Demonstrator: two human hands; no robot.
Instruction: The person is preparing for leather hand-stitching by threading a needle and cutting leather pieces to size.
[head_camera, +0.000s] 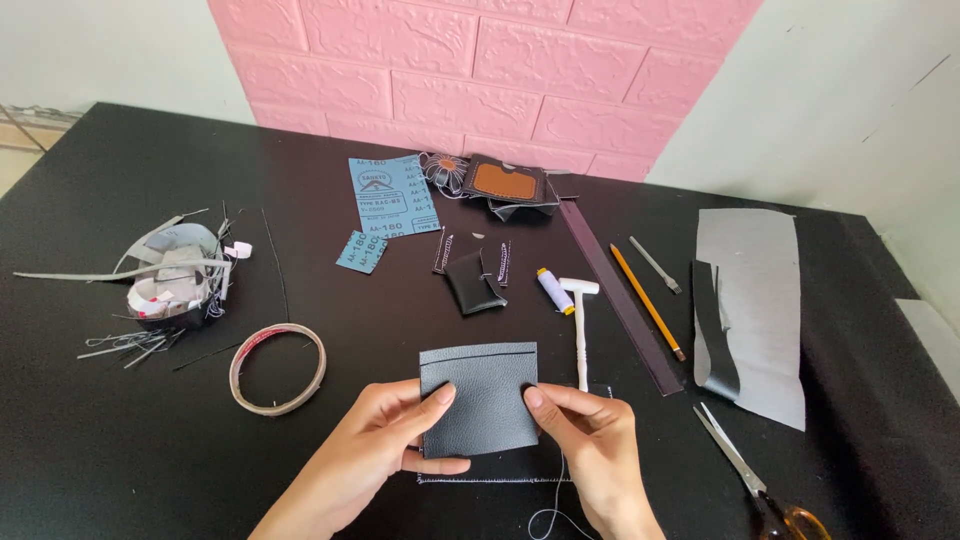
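**Both hands hold a dark leather panel at the table's near edge**

The left hand (375, 445) grips the left edge of a dark grey leather piece (480, 398), thumb on top and fingers curled beneath. The right hand (590, 435) pinches its right edge the same way. The piece lies flat over a stitched black strip (490, 478) on the black table (120, 440), and a pale thread (555, 510) trails below the right hand. Just beyond the piece stands a white mallet (581, 325), beside a spool of thread (553, 289). A roll of tape (278, 369) lies to the left, scissors (755, 480) to the right, and sandpaper sheets (390, 195) lie farther back.
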